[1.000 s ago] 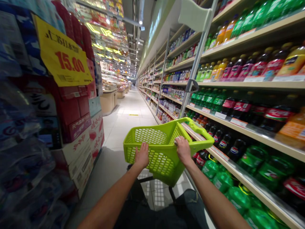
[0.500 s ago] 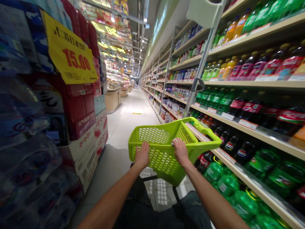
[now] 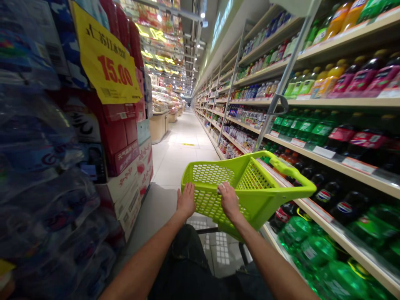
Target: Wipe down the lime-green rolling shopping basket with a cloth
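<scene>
A lime-green plastic shopping basket (image 3: 256,187) is held out in front of me, tilted, with nothing visible inside it. My left hand (image 3: 186,201) grips its near left rim with the fingers curled over the edge. My right hand (image 3: 228,200) is closed on the near rim a little to the right. The basket's long handle (image 3: 295,173) points right, close to the drink shelves. A dark metal frame shows under the basket.
Shelves of soft-drink bottles (image 3: 331,125) run along the right. Stacked red boxes and wrapped water packs (image 3: 118,137) with a yellow 15.00 price sign (image 3: 106,68) stand on the left. A tiled aisle (image 3: 184,150) leads ahead to display counters (image 3: 159,123).
The view has swung left and forward, so the basket sits further right in the picture. My right hand has slid left along the rim, closer to my left hand.
</scene>
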A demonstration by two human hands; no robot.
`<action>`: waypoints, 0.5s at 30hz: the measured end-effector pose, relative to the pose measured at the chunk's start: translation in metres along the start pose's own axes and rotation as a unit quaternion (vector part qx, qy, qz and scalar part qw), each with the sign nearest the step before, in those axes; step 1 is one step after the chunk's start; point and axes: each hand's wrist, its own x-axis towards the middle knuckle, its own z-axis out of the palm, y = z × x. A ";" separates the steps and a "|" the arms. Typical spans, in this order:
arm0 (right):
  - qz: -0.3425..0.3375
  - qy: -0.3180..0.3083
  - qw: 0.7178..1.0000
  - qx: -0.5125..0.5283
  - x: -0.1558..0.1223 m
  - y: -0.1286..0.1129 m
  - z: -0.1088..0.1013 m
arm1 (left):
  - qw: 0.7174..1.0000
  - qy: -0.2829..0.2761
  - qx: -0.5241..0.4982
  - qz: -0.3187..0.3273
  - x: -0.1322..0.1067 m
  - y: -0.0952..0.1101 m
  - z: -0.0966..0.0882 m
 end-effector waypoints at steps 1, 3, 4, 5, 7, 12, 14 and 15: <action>-0.017 -0.005 1.000 0.011 0.001 -0.010 0.007 | 1.000 0.002 0.000 0.011 -0.001 0.001 0.000; -0.051 -0.019 0.998 0.032 0.005 -0.024 0.015 | 0.999 0.008 0.000 0.031 -0.002 -0.003 -0.001; -0.064 -0.026 0.997 0.041 0.008 -0.027 0.017 | 1.000 0.008 -0.001 0.022 -0.002 -0.006 -0.002; -0.071 -0.030 0.996 0.045 0.011 -0.025 0.016 | 1.000 0.004 -0.006 0.001 -0.001 -0.012 -0.002; -0.056 -0.027 0.997 0.044 0.015 -0.014 0.011 | 0.998 -0.014 -0.024 -0.051 0.000 -0.024 -0.003; -0.006 -0.011 0.998 0.055 0.016 0.000 0.015 | 0.995 -0.053 -0.066 -0.058 -0.002 -0.041 0.003; -0.038 -0.018 0.997 0.068 0.019 -0.020 0.027 | 0.993 -0.063 -0.079 -0.054 -0.005 -0.040 0.008; -0.056 -0.025 0.995 0.075 0.023 -0.034 0.034 | 0.993 -0.072 -0.085 -0.046 -0.006 -0.040 0.011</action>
